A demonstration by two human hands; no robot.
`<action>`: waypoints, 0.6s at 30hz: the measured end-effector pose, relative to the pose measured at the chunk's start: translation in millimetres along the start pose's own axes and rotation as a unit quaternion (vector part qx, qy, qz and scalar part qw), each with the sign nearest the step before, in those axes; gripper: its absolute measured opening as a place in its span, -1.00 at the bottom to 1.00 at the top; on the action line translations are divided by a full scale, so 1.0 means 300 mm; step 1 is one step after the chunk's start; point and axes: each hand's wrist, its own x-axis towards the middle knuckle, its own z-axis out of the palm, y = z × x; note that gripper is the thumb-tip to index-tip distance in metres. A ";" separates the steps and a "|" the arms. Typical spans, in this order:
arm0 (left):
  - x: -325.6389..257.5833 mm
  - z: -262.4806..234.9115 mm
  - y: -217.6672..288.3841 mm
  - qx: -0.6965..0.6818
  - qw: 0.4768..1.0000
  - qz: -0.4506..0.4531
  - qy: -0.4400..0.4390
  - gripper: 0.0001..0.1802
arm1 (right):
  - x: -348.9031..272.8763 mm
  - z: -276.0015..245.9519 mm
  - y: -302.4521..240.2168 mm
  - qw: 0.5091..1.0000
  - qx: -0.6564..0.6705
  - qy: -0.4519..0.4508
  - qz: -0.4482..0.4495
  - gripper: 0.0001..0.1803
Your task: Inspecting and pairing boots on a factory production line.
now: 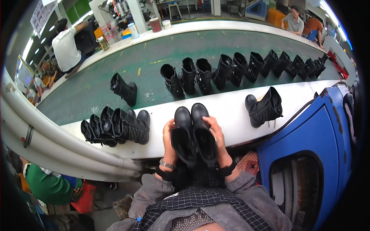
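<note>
Between my two hands I hold a pair of black boots side by side, toes pointing away from me over the edge of the white ledge. My left hand point(168, 138) presses on the outer side of the left boot point(182, 134). Around the outer side of the right boot point(202, 133) my right hand point(216, 134) is closed, fingertips near its toe. Both boot tops face me, so their dark openings show. To the left on the ledge, several black boots point(131, 127) stand close together. A single black boot point(264, 107) stands to the right.
Beyond the white ledge point(227, 102) runs a green conveyor belt point(154, 50) with a long row of black boots point(203, 77) and one lone boot point(124, 90). A blue machine point(304, 142) is close at my right, white pipes point(69, 138) at my left. Other people sit farther off.
</note>
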 end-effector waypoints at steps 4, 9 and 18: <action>-0.019 0.014 0.039 0.014 0.998 0.058 -0.029 -0.10 | -0.039 0.028 -0.013 0.990 0.137 0.021 -0.024 -0.25; -0.019 -0.014 0.067 0.013 0.994 0.046 -0.098 -0.01 | -0.068 0.019 -0.032 0.976 0.216 0.013 -0.021 0.02; 0.000 -0.020 0.085 -0.091 0.971 -0.114 -0.190 0.06 | -0.015 -0.037 -0.080 0.973 0.143 -0.048 0.176 0.14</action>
